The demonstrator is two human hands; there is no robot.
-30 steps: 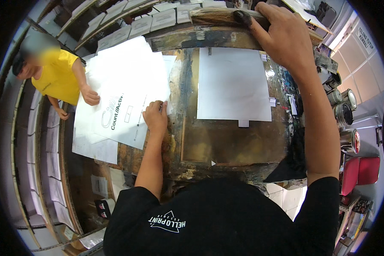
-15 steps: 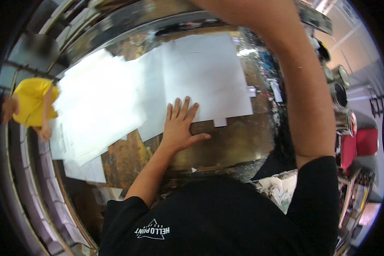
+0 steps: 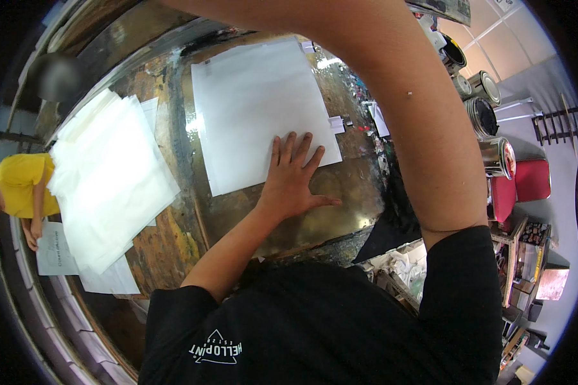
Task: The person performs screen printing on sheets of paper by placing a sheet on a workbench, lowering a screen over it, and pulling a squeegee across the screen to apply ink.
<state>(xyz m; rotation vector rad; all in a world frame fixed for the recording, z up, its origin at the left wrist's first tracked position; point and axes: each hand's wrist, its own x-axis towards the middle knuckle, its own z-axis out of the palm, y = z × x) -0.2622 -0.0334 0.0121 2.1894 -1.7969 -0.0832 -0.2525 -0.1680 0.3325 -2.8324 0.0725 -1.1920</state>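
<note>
My left hand (image 3: pixel 293 176) lies flat with fingers spread on the lower right part of a white paper sheet (image 3: pixel 253 106). The thumb points right, off the sheet and over the brown, stained printing bed (image 3: pixel 289 221). Small white tabs (image 3: pixel 336 125) stick out at the sheet's right edge. My right arm (image 3: pixel 404 102) reaches up and across the far side of the bed. The right hand itself is beyond the top edge, out of sight. To the left rests a loose stack of white sheets (image 3: pixel 112 183), with a gap between it and the sheet under my hand.
A person in a yellow shirt (image 3: pixel 22 186) stands at the far left, a hand at a printed sheet (image 3: pixel 52 253). Paint tins (image 3: pixel 496 157) line the right side, near a red chair (image 3: pixel 533 179). Black cloth (image 3: pixel 392 224) hangs at the bed's near right corner.
My right arm has swung further left across the far side. The sheets that overlapped have come apart, leaving one under my left hand. The person in yellow now has a hand at a printed sheet.
</note>
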